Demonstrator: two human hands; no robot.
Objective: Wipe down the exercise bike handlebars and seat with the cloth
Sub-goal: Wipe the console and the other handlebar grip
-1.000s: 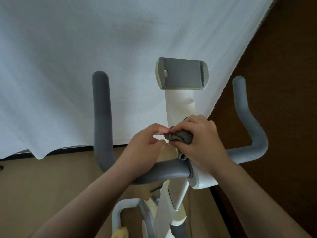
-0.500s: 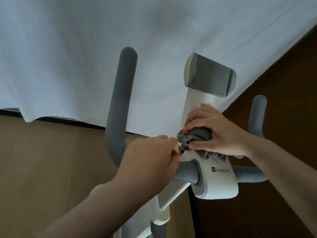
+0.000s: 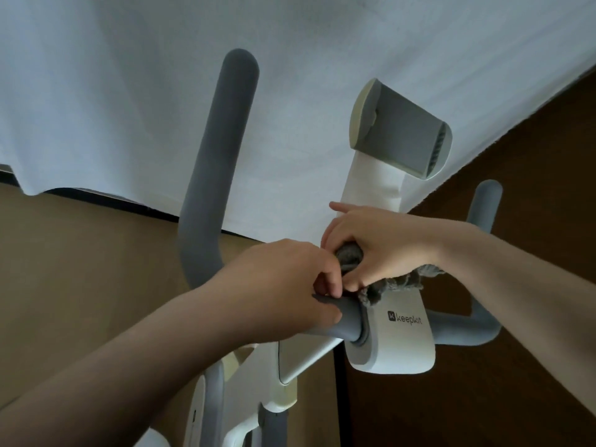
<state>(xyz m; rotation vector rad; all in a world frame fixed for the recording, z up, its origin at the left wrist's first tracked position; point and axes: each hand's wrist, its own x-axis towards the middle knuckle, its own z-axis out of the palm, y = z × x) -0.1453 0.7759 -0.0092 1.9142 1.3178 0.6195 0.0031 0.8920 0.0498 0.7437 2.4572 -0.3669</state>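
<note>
Overhead, a white sheet (image 3: 129,91) hangs as the widest thing in view, filling the space above and beyond where the two hands meet, its lower edge running across just past the knuckles. Below and to the left of the grip lies a tan floor (image 3: 80,269), and to the right of it a dark brown surface (image 3: 532,366).

Next in size come the grey handlebars (image 3: 213,175): one padded horn rises up and to the left of the grip, curves down and passes under the left hand, while the other horn stands up beyond the right forearm, well to the right of the grip. Between them, directly under the grip, sits the white centre housing (image 3: 396,343) marked "keepkit", with a white stem going up from the grip to a grey tilted device holder (image 3: 403,133). Parts of the white bike frame (image 3: 290,398) show below the left wrist.

The left hand (image 3: 280,285) has its fingers curled down against the bar just beside the housing, its fingertips meeting the right hand; whether it also pinches the cloth cannot be told. The right hand (image 3: 380,246) is closed around a bunched grey cloth (image 3: 350,253), fingers wrapped over the wad, one finger extended toward the stem. A frayed tail of the cloth spills out beneath the right wrist and rests on top of the housing.
</note>
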